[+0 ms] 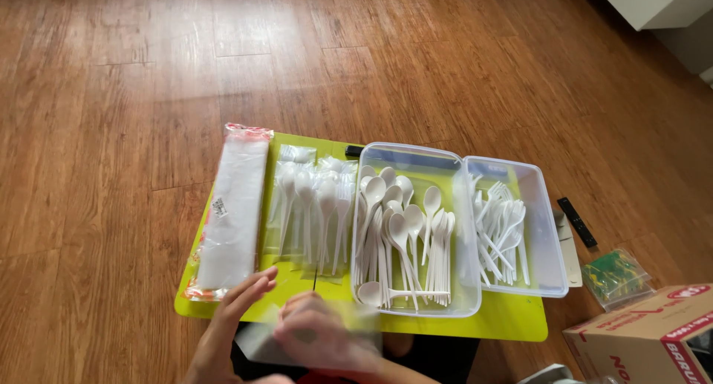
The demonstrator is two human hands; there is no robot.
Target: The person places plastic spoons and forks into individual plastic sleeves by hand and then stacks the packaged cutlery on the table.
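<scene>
Left hand (236, 310) and right hand (316, 336) together grip a blurred clear plastic sleeve (312, 332). They sit at the near edge of the lime-green bench (512, 321). Clear plastic tub of white spoons (405, 232) lies just beyond.

I count two clear plastic tubs: the spoon tub (416, 157) at three o'clock of the bagged spoons, the fork tub (546, 206) at three o'clock again. One lime-green table (512, 321) bears them. One long pack of clear bags (234, 213) lies at nine o'clock. One cardboard box (646, 339), one black remote (577, 222). Loose spoons (397, 232) and forks (501, 232): too many to count.
</scene>
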